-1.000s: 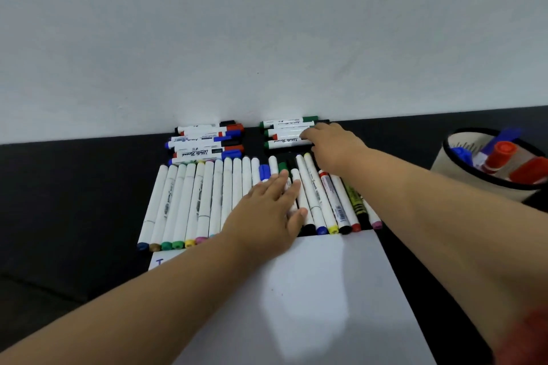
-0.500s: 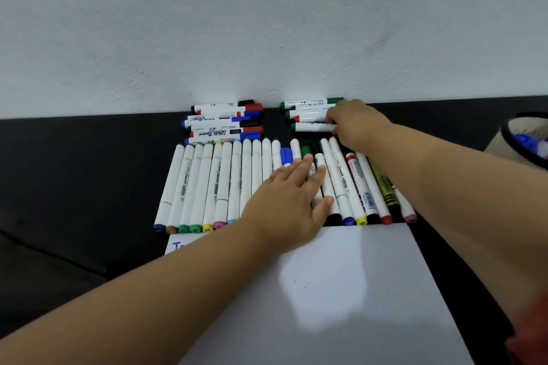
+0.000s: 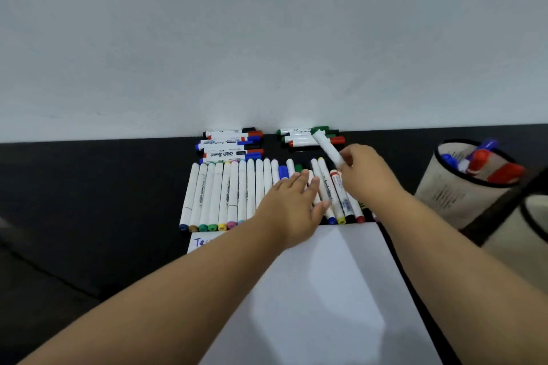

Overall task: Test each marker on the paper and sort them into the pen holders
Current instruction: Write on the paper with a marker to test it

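My right hand [image 3: 363, 170] pinches a white marker with a green cap [image 3: 326, 146], lifted and tilted, cap end pointing toward the wall. My left hand [image 3: 292, 201] lies flat with straight fingers on a row of white markers [image 3: 225, 192] laid side by side on the black table. The white paper [image 3: 326, 290] lies in front of that row, with blue writing at its left corner. A beige pen holder [image 3: 456, 187] at the right holds red and blue markers. A second holder [image 3: 530, 234] shows partly at the right edge.
Two stacks of whiteboard markers lie against the white wall: a left stack [image 3: 231, 144] with blue, red and black caps and a right stack [image 3: 299, 138] with green and red caps. The black table [image 3: 89, 201] runs left of the markers.
My right hand took a green-capped marker from the right stack by the wall and lifted it back toward me. My left hand stayed flat on the row. The view shifted, bringing the holders back in.
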### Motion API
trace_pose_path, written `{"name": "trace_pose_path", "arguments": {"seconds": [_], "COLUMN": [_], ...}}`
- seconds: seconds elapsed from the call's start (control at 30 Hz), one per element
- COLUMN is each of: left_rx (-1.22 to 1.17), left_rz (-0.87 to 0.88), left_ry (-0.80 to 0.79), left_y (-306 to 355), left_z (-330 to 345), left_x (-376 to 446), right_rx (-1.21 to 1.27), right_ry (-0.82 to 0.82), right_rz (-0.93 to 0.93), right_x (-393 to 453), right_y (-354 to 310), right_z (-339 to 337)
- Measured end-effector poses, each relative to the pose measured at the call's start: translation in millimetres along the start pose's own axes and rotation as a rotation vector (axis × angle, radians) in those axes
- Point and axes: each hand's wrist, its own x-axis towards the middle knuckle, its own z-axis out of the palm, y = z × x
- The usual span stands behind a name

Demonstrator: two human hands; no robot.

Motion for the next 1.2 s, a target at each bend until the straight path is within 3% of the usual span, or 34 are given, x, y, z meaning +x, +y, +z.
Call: {"name": "trace_pose_path", "arguments": {"seconds": [0.13, 0.27, 0.47, 0.8, 1.03, 1.2], "left_rx": [-0.235, -0.611, -1.031, -1.163, -0.974, -0.956], "left_rz": [0.009, -0.107, -0.341, -0.571, -0.505, -0.503], "left_ry": [0.029, 0.057, 0.102, 0.015, 0.059, 0.053], "left_y": [19.8, 40.2, 50.8, 30.9, 14.9, 7.1], "left_z": [-1.8, -6.5, -21.4, -11.9, -10.5, -7.5], "left_x": [-44.8, -94.8, -145.3, -183.1, -191.3, -192.0], "right_rx": [0.345, 0.648, 0.806, 0.898, 0.779, 0.843], "right_ry": [-0.014, -0.047, -0.111, -0.225, -0.202, -0.164], "right_rz": [0.116, 0.266, 0.377, 0.479, 0.417, 0.425], "right_x": [-49.4, -96.4, -153.8, -190.3, -189.8, -190.3], "right_y": [-9.9, -22.6, -41.1, -50.9, -63.2, -72.6], "right_z": [-16.5, -24.1, -18.8, 15.1, 28.3, 38.0]}}
